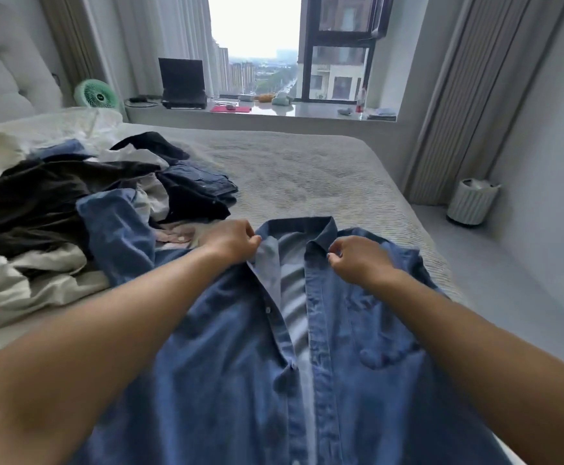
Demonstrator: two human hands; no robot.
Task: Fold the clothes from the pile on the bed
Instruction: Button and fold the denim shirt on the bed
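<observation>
A blue denim shirt [367, 357] lies front-up on the bed [307, 169], collar away from me, its front open down the middle. My left hand [232, 241] pinches the left front edge just below the collar. My right hand [357, 260] pinches the right front edge at the same height. One blue sleeve [116, 229] trails left onto the pile of clothes [56, 203], a heap of dark, white and blue garments on the left of the bed.
A window ledge [307, 112] behind the bed holds a laptop [182, 83], a green fan [94, 95] and small items. A white bin [471, 201] stands on the floor at right. Grey bedspread stretches between shirt and ledge.
</observation>
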